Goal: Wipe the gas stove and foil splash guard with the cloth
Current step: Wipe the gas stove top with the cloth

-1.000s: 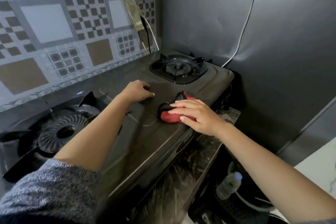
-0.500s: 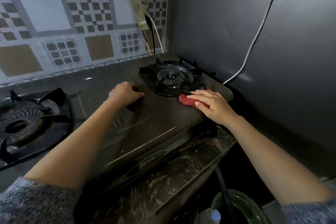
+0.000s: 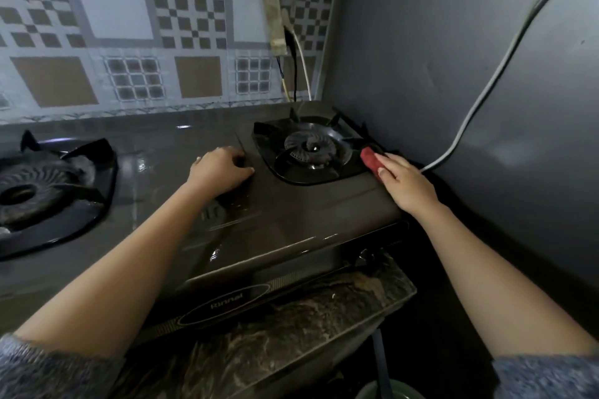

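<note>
A dark two-burner gas stove [image 3: 291, 220] sits on a marbled counter. My right hand [image 3: 408, 181] presses a red cloth [image 3: 371, 160] onto the stove top at the right edge of the right burner [image 3: 308, 149], close to the grey foil splash guard [image 3: 453, 58] on the right wall. Most of the cloth is hidden under my fingers. My left hand [image 3: 220, 168] rests loosely curled on the stove top between the two burners, holding nothing. The left burner [image 3: 42, 191] lies at the far left.
A patterned tile backsplash [image 3: 129, 26] runs behind the stove. A white cable [image 3: 479, 100] hangs down the right wall to the stove's back corner. A power strip [image 3: 270, 0] with cords hangs in the corner. The stove knob [image 3: 366, 257] faces the counter edge [image 3: 324, 317].
My right hand has slid the red cloth from the stove's front middle back and right, along the right burner's edge towards the wall. My left hand stays resting on the stove top.
</note>
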The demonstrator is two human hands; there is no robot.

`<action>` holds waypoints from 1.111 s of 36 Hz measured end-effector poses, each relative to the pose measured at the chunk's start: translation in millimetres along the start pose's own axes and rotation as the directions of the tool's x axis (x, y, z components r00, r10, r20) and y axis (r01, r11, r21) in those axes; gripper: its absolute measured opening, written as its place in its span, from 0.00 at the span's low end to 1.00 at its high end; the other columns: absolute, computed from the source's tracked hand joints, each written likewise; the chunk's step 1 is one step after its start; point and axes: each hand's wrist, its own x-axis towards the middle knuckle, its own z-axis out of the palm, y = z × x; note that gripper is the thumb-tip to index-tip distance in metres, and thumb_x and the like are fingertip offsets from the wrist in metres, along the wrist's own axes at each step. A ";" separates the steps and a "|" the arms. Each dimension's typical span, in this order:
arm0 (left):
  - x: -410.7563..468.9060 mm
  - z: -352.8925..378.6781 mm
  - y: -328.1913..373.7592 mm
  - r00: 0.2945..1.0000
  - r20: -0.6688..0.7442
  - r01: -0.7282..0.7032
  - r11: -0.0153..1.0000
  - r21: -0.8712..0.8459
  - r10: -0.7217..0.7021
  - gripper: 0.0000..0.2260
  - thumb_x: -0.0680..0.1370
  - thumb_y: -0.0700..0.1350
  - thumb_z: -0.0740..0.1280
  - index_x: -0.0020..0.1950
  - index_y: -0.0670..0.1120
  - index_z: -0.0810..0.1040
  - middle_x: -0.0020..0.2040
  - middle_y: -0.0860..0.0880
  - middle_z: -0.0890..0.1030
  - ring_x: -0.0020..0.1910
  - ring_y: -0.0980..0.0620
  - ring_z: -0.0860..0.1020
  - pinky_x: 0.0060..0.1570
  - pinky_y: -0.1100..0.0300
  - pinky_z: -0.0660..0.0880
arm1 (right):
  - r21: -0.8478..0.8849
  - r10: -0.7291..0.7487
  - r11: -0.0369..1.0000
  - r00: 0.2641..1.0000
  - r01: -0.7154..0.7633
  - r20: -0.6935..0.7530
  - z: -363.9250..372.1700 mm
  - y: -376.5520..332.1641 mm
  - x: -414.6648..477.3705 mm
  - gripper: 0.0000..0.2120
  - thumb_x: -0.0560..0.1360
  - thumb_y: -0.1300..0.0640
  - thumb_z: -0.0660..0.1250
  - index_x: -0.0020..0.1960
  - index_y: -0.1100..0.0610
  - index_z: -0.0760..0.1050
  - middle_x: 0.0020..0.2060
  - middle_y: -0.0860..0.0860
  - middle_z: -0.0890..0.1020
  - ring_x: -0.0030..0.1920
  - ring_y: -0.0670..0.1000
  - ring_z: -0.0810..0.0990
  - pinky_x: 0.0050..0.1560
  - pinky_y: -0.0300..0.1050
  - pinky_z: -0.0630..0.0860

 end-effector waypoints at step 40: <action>-62.6 -25.2 -26.4 0.986 0.118 -0.121 0.992 0.024 0.117 0.24 0.77 0.53 0.64 0.71 0.49 0.65 0.74 0.48 0.64 0.66 0.44 0.70 0.64 0.50 0.70 | 0.170 0.555 0.829 0.820 -0.532 -0.139 -0.2 -50.7 -66.4 0.21 0.81 0.52 0.47 0.73 0.49 0.58 0.73 0.57 0.57 0.65 0.65 0.67 0.64 0.53 0.64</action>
